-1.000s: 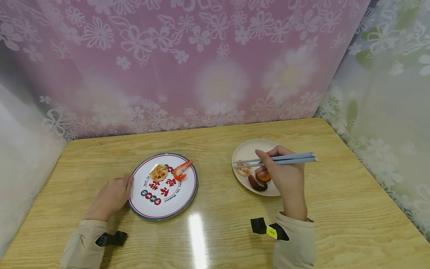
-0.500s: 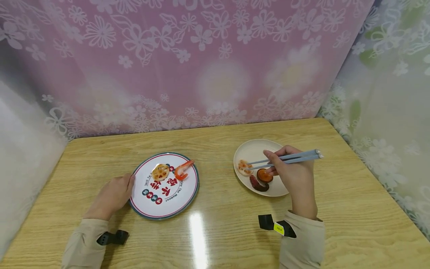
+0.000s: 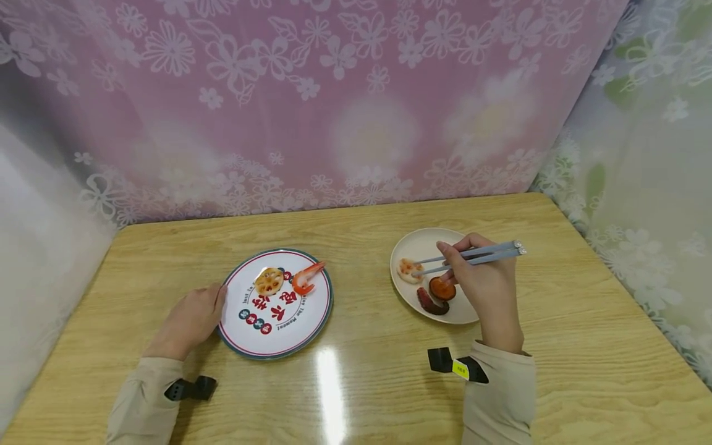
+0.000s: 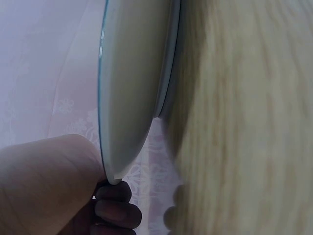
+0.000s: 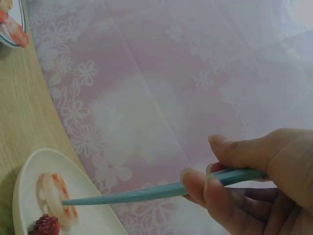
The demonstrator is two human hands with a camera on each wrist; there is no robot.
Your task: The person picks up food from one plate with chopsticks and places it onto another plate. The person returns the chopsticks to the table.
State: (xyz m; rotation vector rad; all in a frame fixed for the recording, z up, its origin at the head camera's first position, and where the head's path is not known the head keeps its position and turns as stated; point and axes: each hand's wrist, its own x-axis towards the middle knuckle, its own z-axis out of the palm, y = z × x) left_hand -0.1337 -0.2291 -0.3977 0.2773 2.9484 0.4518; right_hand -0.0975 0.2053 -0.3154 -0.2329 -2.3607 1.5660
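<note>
Gripping the left rim of the printed plate (image 3: pixel 300 337): left hand (image 3: pixel 191 318), thumb above, fingers curled below. Right hand (image 3: pixel 484 281) holds chopsticks (image 3: pixel 503 248), tips at the pale lotus slice (image 3: pixel 410 272) just inside the left rim of the cream plate (image 3: pixel 425 240); cannot tell whether they pinch it. Dark red piece (image 3: pixel 431 303) lies by the near rim, round orange piece (image 3: pixel 442 288) beside it. On the printed plate, shrimp (image 3: pixel 303 283) reaches the right rim, browned slice (image 3: pixel 269 282) beside it. Bare tabletop (image 3: pixel 361 321) separates the plates; both sit inside its far edge.
</note>
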